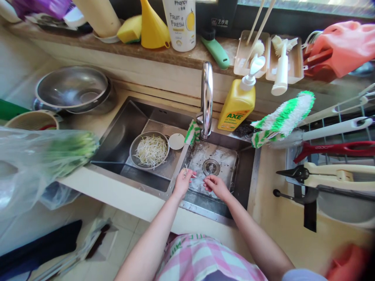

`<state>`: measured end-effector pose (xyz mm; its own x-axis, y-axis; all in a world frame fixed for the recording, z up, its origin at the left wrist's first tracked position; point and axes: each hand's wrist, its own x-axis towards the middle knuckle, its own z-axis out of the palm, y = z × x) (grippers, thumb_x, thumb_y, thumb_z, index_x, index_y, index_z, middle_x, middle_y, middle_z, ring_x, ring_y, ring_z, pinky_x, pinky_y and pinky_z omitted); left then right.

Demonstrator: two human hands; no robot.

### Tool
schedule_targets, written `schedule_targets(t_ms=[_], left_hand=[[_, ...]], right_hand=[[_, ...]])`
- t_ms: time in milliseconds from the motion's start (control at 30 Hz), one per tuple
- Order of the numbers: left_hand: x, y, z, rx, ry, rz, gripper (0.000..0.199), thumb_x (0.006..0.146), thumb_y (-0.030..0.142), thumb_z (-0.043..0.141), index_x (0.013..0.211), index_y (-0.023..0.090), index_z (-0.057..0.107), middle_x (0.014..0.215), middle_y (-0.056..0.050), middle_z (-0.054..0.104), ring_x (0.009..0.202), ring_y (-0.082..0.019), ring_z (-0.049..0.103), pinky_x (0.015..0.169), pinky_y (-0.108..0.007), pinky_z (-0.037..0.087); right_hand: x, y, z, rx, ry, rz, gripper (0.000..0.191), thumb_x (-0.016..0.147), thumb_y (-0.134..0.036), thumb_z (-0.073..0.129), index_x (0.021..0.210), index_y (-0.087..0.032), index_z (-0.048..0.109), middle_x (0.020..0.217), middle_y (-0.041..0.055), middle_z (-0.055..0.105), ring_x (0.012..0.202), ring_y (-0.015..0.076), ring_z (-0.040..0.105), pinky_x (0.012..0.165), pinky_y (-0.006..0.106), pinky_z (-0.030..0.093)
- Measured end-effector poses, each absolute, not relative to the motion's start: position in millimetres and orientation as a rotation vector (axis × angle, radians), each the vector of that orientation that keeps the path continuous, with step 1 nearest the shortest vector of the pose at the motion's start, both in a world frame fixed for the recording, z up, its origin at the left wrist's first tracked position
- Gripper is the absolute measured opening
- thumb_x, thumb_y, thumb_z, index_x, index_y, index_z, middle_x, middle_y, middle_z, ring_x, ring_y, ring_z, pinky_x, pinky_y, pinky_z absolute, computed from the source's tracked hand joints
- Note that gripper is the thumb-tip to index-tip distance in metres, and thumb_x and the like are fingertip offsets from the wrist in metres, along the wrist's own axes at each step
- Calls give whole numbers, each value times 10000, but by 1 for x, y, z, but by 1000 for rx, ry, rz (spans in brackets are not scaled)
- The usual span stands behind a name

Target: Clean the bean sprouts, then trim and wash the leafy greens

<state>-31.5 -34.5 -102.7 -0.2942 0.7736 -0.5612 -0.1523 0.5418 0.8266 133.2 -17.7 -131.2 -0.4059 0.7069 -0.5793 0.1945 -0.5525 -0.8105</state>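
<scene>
My left hand is over the divider between the two sink basins, its fingers closed round a few thin white bean sprouts. Over the right basin my right hand has its fingertips pinched together; whatever they hold, if anything, is too small to make out. A round metal bowl heaped with bean sprouts sits in the left basin, to the left of my hands. Bits of debris lie round the drain beneath them.
The chrome faucet rises behind the divider, beside a yellow soap bottle. Large metal bowls and bagged greens stand left. Shears and a green-white brush are right. A ledge with bottles runs behind.
</scene>
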Motion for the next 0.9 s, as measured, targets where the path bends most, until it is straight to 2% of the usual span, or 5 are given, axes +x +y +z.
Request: schedule_targets(t_ms=[133, 300, 633, 800, 900], left_hand=[[-31, -37, -96, 598, 1566, 884, 266, 707, 419, 590, 789, 171, 542, 671, -11, 614, 626, -126, 549, 541, -208, 359], [-22, -46, -94, 608, 1450, 764, 316, 689, 434, 606, 843, 160, 582, 654, 3, 590, 621, -124, 541, 562, -218, 377], [-28, -50, -103, 633, 1507, 801, 221, 606, 312, 676, 724, 147, 587, 565, 29, 560, 535, -99, 494, 553, -215, 360], [-29, -48, -101, 592, 1491, 788, 258, 613, 353, 671, 742, 148, 583, 556, 26, 567, 496, -88, 467, 516, -206, 328], [-26, -46, -98, 592, 1488, 787, 252, 606, 356, 673, 713, 148, 580, 547, 23, 566, 484, -84, 453, 511, -205, 321]], right_hand=[[142, -16, -118, -1399, -792, 2176, 399, 616, -508, 676, 780, -162, 564, 679, 3, 618, 538, 94, 558, 491, 201, 427], [141, -19, -110, -1379, -659, 2184, 387, 582, -465, 725, 765, -156, 578, 673, 6, 624, 546, 87, 565, 498, 193, 441], [139, -20, -119, -1420, -725, 2165, 375, 567, -438, 717, 763, -159, 559, 653, -6, 615, 547, 92, 567, 521, 205, 444], [137, -15, -123, -1269, -978, 2194, 442, 590, -380, 710, 960, -184, 570, 716, -19, 609, 599, 96, 564, 576, 222, 448], [135, -14, -130, -1228, -1206, 2162, 327, 633, -377, 678, 867, -163, 598, 679, -20, 587, 587, 91, 533, 572, 221, 435]])
